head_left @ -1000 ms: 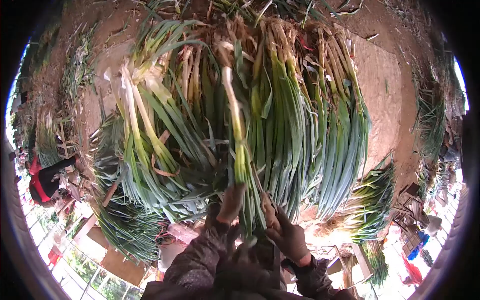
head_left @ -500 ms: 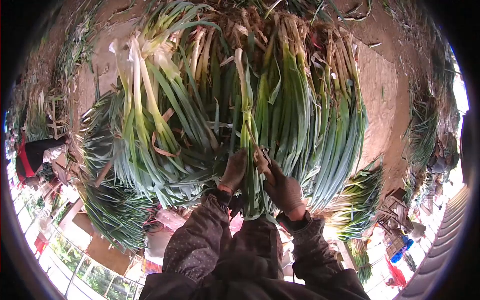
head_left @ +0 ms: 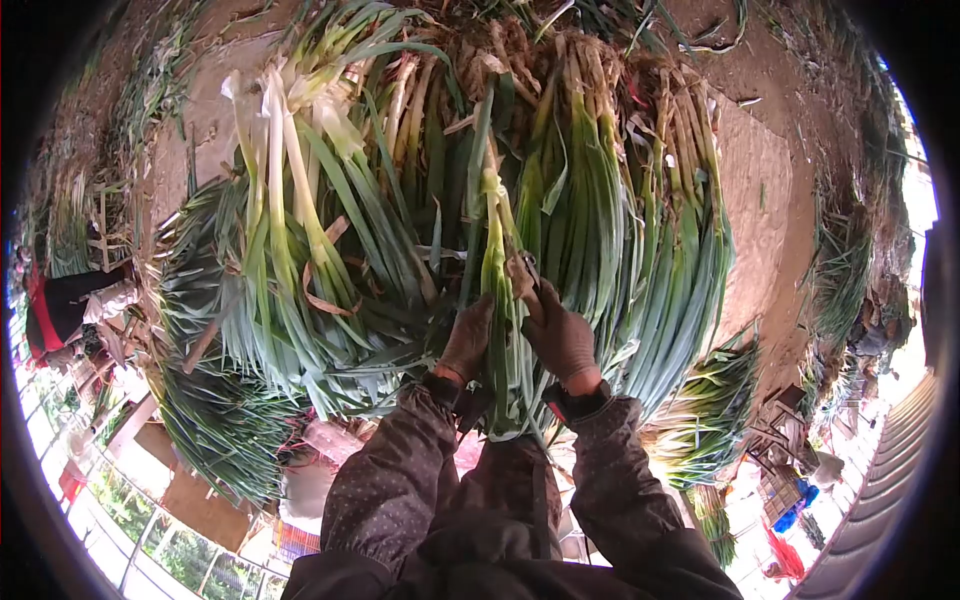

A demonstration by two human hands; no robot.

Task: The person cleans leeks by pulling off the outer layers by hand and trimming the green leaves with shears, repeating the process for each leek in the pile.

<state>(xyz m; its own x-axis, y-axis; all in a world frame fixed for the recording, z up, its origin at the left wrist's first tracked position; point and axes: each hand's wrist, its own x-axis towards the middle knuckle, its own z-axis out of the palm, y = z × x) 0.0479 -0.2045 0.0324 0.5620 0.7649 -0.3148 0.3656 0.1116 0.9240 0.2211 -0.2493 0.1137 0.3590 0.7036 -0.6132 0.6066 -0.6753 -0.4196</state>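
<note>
Upright in front of me stands a long green onion, its pale stem pointing away and its leaves hanging towards my lap. My left hand, in a grey glove, is closed around the leaves on their left side. My gloved right hand pinches a withered brown leaf at the onion's right side. A small dark thing shows by the right fingertips; I cannot make out what it is. Close behind lie piled green onions, roots away from me. Whiter, peeled green onions lie on the left of the pile.
More green onions lie in a heap at lower left and another heap at lower right. Bare brown ground shows right of the pile. Part of another person is at the far left. A wooden stool stands at right.
The held onion's stem has tilted and come lower towards me. My right hand has moved slightly up and left, still at the brown leaf. My left hand has barely moved.
</note>
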